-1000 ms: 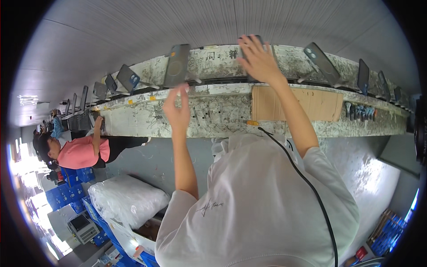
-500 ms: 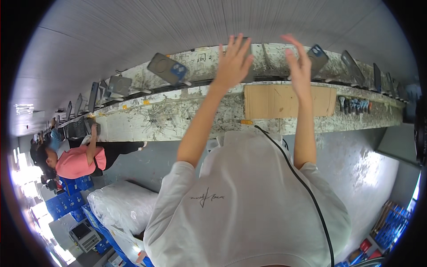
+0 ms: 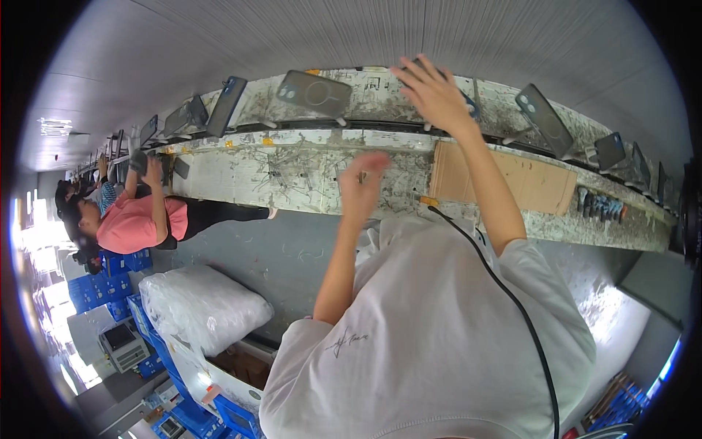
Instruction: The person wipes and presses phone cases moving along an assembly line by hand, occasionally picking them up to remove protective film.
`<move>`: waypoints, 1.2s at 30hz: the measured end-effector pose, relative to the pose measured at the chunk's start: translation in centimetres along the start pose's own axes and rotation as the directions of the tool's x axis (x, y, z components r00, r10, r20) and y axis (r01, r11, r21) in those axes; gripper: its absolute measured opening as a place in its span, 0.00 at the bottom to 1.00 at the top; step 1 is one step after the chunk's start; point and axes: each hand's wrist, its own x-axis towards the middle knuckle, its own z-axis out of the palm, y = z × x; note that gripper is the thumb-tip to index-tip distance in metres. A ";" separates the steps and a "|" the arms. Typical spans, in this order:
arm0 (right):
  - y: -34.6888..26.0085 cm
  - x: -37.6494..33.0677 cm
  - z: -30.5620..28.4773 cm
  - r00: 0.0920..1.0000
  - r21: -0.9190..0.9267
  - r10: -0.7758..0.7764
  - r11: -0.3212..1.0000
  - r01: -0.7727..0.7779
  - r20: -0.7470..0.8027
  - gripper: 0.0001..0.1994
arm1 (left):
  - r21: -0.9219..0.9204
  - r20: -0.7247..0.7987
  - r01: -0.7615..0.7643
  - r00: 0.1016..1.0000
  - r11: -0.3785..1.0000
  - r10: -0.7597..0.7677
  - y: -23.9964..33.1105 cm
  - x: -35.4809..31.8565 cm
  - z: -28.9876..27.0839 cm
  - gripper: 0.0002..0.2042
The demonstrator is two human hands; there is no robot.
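My right hand (image 3: 436, 99) reaches over the far strip of the bench, its fingers spread across a dark phone case (image 3: 474, 110) that it mostly covers; whether it presses on it I cannot tell. My left hand (image 3: 360, 189) hovers over the near strip, fingers partly bent and smeared by motion, with nothing visible in it. Left of the right hand, a translucent grey phone case (image 3: 316, 93) with a ring on its back sits tilted on a white post (image 3: 341, 122). Another ringed phone case (image 3: 545, 121) stands slanted to the right.
More phone cases line the dark slot, including one at left (image 3: 227, 107) and one at right (image 3: 610, 151). A cardboard sheet (image 3: 504, 175) and several small dark pieces (image 3: 601, 205) lie on the bench. At left, a co-worker in pink (image 3: 142, 223) works; a plastic-wrapped bundle (image 3: 201, 307) stands behind me.
My left hand has drawn back from the far strip toward me. My right hand has moved left onto the covered case. Neighbouring cases show different angles, and the whole view has shifted slightly.
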 end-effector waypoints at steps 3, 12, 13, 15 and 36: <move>3.0 -2.7 -2.5 0.986 0.057 0.113 0.991 -0.121 0.123 0.26 | 0.328 -0.259 -0.242 0.906 0.913 0.333 0.9 7.0 -3.0 0.12; 11.4 -10.9 -10.7 0.809 0.763 0.586 0.545 -0.348 -0.049 0.29 | 0.763 0.015 -0.179 0.966 0.621 0.260 -1.3 15.5 9.6 0.76; 10.9 -11.7 -12.0 0.769 0.811 0.631 0.501 -0.302 -0.103 0.28 | 0.756 0.023 -0.185 0.966 0.628 0.257 -1.1 15.2 10.9 0.76; 10.0 -12.3 -13.2 0.754 0.812 0.641 0.513 -0.278 -0.147 0.27 | 0.722 0.029 -0.202 0.964 0.661 0.263 -0.3 14.7 13.4 0.74; 17.0 -29.2 -5.2 0.029 0.804 0.917 0.365 -0.470 -0.399 0.13 | -0.223 0.855 -0.948 -0.078 0.227 0.513 12.1 17.4 46.2 0.51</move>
